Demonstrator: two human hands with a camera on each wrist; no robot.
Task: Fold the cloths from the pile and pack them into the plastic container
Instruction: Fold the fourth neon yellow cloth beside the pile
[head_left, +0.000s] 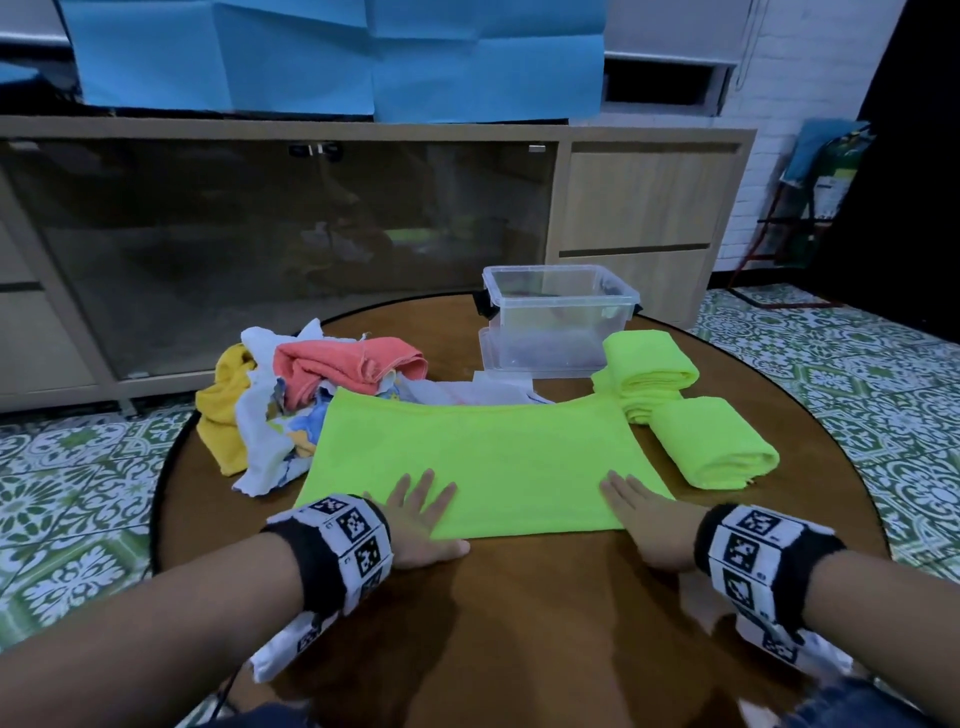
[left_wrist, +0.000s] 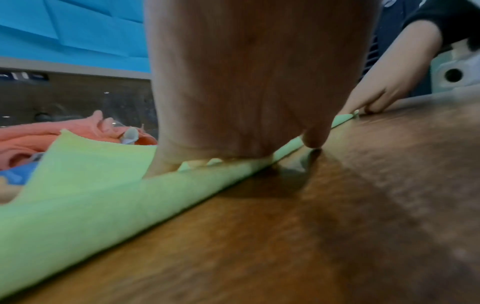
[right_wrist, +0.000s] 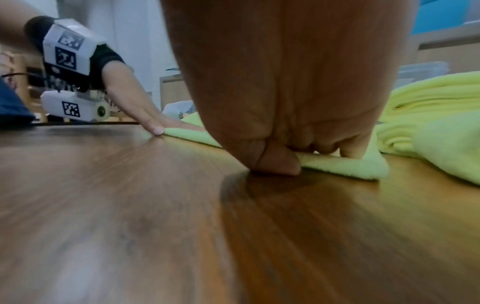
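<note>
A neon green cloth (head_left: 478, 457) lies spread flat on the round wooden table (head_left: 519, 623). My left hand (head_left: 421, 506) presses flat on its near left part, fingers straight, thumb out on the wood. My right hand (head_left: 631, 506) lies flat on the near right part. In the right wrist view its fingers (right_wrist: 350, 144) sit on top of the cloth's edge (right_wrist: 345, 166), with the thumb on the table against that edge. The pile (head_left: 311, 384) of yellow, white and coral cloths sits at the left. The clear plastic container (head_left: 561, 304) stands behind, open.
Two folded neon green cloths (head_left: 649, 369) (head_left: 711, 441) lie right of the spread cloth, in front of the container. A white patterned cloth (head_left: 483, 392) peeks out behind the green one. A long wooden cabinet (head_left: 644, 208) stands beyond the table, over a tiled floor (head_left: 831, 364).
</note>
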